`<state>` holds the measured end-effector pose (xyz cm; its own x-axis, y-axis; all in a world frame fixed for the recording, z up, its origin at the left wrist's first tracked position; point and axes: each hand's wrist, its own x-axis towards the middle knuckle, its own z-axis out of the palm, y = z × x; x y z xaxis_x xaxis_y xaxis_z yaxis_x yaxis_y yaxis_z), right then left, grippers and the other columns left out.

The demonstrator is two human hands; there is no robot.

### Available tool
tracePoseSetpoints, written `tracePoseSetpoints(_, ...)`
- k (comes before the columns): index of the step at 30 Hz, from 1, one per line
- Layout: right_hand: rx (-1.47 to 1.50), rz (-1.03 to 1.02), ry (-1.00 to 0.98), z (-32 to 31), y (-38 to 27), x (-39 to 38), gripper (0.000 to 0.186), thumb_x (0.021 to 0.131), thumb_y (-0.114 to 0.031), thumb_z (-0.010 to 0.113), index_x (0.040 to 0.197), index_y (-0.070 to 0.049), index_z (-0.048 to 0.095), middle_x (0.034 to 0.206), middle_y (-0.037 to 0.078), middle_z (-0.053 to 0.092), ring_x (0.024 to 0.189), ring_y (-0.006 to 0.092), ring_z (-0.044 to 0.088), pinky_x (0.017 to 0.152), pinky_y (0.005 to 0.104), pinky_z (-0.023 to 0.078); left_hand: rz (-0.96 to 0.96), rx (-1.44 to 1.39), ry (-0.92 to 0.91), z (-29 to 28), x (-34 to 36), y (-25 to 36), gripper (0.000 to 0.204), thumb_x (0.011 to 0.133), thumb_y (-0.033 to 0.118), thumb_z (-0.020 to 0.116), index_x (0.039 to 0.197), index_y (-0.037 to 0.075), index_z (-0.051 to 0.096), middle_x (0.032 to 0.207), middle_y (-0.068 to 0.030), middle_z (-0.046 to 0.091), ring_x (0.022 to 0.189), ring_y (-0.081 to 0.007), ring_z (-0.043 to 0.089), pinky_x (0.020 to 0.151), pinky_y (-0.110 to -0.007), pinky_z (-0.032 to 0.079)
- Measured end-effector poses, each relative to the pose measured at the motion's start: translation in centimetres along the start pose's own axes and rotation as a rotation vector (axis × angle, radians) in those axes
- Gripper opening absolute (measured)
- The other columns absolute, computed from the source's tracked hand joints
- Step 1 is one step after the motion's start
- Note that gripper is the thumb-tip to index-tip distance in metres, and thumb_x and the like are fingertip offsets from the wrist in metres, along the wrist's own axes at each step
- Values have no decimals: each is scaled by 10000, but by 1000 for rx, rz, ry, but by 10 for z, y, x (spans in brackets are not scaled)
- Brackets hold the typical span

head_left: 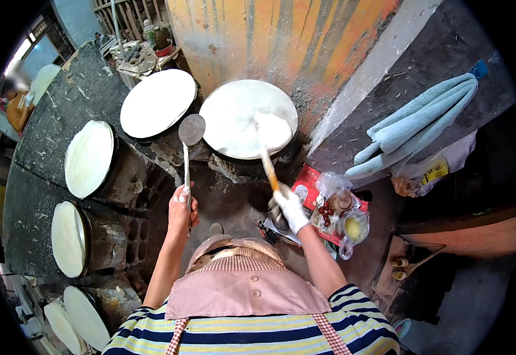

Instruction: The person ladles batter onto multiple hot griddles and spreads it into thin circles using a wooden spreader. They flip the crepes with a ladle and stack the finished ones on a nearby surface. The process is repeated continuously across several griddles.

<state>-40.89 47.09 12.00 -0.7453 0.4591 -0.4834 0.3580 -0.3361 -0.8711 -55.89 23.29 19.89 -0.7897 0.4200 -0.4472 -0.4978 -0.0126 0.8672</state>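
My left hand [182,210] is closed on the handle of a long metal scraper [191,130], its flat round head raised between two round griddles. My right hand [288,207], in a white glove, grips a wooden-handled tool [269,171] whose far end is covered by a white soft lump [272,131] on the back-right griddle. That griddle's surface [225,118] is coated white, and a faint haze blurs its middle. The back-left griddle [157,100] also carries a white round layer, as do several others along my left side [87,158].
A red tray [306,184] with bagged food and a cup stands low at my right. A blue towel [412,118] hangs on the right wall, above a plastic bag [429,168]. Orange wall [258,41] rises behind the griddles. Another person [18,109] is at the far left.
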Motion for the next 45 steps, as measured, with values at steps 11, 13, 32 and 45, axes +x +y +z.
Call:
tracePoseSetpoints(11,-884,-258,376,-17,-30,19,410,865,-273,461,1269,-213,425,717,237,574,718,406,572,650,464,465,-10,63,-94,5,30,15,356,925,328,378,1171,76,427,575,15,376,384,-58,307,323,-206,268)
tracePoseSetpoints(13,-1060,-284,317,-17,-19,5,427,862,-297,449,1283,-252,395,688,209,577,662,370,581,614,462,463,17,50,-132,5,34,17,359,926,331,376,1174,76,425,574,14,373,383,-59,304,324,-204,264)
tracePoseSetpoints(32,-153,-233,629,9,-14,52,415,870,-216,506,1276,-169,435,844,40,596,560,104,538,467,241,461,-72,58,-248,6,54,33,353,937,322,352,1157,55,424,562,-11,403,352,-81,337,310,-240,329)
tracePoseSetpoints(45,155,-30,418,20,-45,57,379,870,-262,502,1235,-171,458,600,-20,471,373,51,361,325,206,289,-147,146,-319,9,74,25,313,941,283,336,1111,42,442,555,-19,425,366,-94,360,334,-253,342)
